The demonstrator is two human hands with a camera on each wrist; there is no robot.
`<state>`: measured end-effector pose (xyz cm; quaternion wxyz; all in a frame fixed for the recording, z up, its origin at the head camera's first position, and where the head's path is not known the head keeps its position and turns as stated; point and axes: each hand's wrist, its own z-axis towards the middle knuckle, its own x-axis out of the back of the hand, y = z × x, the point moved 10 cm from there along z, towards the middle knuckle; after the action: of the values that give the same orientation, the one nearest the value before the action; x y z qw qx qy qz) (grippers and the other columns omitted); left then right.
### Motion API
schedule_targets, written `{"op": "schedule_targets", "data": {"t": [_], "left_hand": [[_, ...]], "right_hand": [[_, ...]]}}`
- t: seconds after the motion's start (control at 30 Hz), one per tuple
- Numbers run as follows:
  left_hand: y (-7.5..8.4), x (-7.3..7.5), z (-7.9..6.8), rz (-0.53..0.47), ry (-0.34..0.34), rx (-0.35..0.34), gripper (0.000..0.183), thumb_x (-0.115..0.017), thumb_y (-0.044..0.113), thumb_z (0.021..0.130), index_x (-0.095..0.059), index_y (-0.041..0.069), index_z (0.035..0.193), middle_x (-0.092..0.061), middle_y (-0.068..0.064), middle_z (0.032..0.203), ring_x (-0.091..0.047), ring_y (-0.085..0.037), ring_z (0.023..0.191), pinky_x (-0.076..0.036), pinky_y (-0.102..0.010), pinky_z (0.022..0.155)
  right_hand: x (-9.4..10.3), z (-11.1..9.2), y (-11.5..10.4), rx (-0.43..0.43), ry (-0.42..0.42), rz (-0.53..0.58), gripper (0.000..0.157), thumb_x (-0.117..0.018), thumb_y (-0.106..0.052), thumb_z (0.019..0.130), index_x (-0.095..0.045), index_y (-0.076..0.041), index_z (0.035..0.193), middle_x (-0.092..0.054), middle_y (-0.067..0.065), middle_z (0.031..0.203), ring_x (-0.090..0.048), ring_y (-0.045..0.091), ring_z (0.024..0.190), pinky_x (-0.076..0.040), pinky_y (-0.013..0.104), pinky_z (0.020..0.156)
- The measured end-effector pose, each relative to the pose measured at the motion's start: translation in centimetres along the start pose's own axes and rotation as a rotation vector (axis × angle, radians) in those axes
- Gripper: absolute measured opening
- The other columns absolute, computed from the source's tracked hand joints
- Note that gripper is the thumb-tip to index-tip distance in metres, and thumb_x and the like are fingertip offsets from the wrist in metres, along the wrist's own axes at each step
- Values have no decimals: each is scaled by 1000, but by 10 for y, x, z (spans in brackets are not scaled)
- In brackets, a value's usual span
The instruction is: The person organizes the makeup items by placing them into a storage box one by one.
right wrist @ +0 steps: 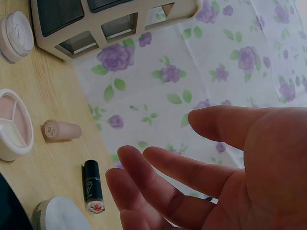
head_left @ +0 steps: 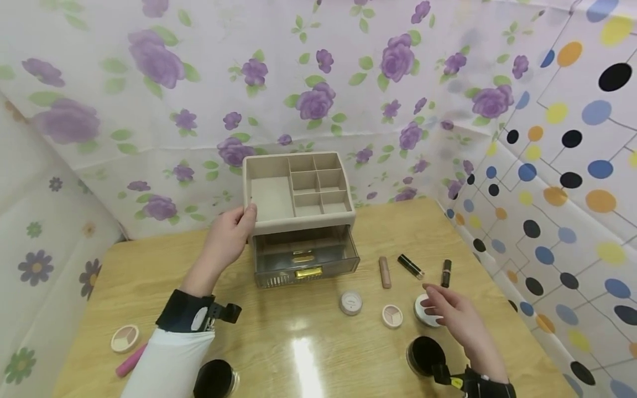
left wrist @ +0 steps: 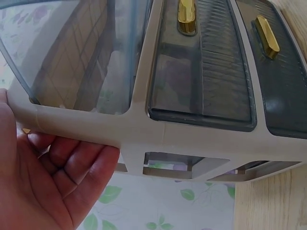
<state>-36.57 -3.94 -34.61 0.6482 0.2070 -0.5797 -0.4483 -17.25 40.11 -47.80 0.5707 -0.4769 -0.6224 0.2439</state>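
Observation:
A beige makeup organizer [head_left: 298,225] with several small compartments on top stands at the back of the table. Its smoky clear drawer front carries a gold handle [head_left: 308,272]. My left hand [head_left: 231,235] grips its upper left edge, thumb on top and fingers bent around the side; the left wrist view shows those fingers [left wrist: 79,165] against the beige frame. My right hand [head_left: 455,315] hovers over the right side of the table, holding nothing, fingers loosely bent and apart. Below it lie a round white-lidded jar [head_left: 422,310] and a dark-lidded jar [head_left: 426,355].
Right of the organizer lie a pinkish tube [head_left: 385,272], a black lipstick tube [head_left: 410,266], another dark tube [head_left: 446,273], a small jar [head_left: 350,303] and a three-color palette [head_left: 392,316]. Another palette [head_left: 125,338], a pink tube [head_left: 130,360] and a black-lidded jar [head_left: 214,379] lie at left.

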Motion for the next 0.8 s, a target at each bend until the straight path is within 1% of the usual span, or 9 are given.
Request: {"op": "schedule_targets", "data": {"t": [0.13,0.3,0.5,0.67,0.8], "left_hand": [[0,-1,-2,2,-15,5,62,-32,60,104,-49,8,75,-47,-11,62,-43,-29,53,-39,-39,49],[0,-4,0,5,-43,12,62,-31,60,104,-53,7,81,-53,-13,70,-47,-29,60,-43,-40,54],[4,0,-2,20,-36,13,61,-31,59,104,-50,6,80,-54,-14,71,-48,-29,61,-43,-40,54],[5,-1,0,35,-44,16,61,-31,59,104,-59,5,91,-58,-15,79,-51,-29,67,-45,-40,57],[3,-2,0,39,-57,23,61,-31,58,104,-62,5,98,-62,-16,86,-53,-29,71,-46,-40,59]], "right_hand": [[1,-3,8,-20,15,-15,62,-42,-52,104,-47,-6,144,-66,20,118,-64,26,102,-53,40,82],[2,-3,14,-52,33,-9,63,-41,-56,103,-48,-9,144,-65,18,120,-64,24,103,-53,40,85],[4,-5,12,-58,36,-22,63,-41,-57,103,-48,-10,144,-66,16,120,-63,23,104,-52,43,87],[5,-9,14,-69,42,-14,63,-41,-58,103,-48,-10,144,-66,16,120,-63,25,104,-52,43,86],[5,-11,18,-79,36,11,63,-41,-57,103,-47,-10,145,-65,18,121,-63,27,106,-51,46,89]]}}
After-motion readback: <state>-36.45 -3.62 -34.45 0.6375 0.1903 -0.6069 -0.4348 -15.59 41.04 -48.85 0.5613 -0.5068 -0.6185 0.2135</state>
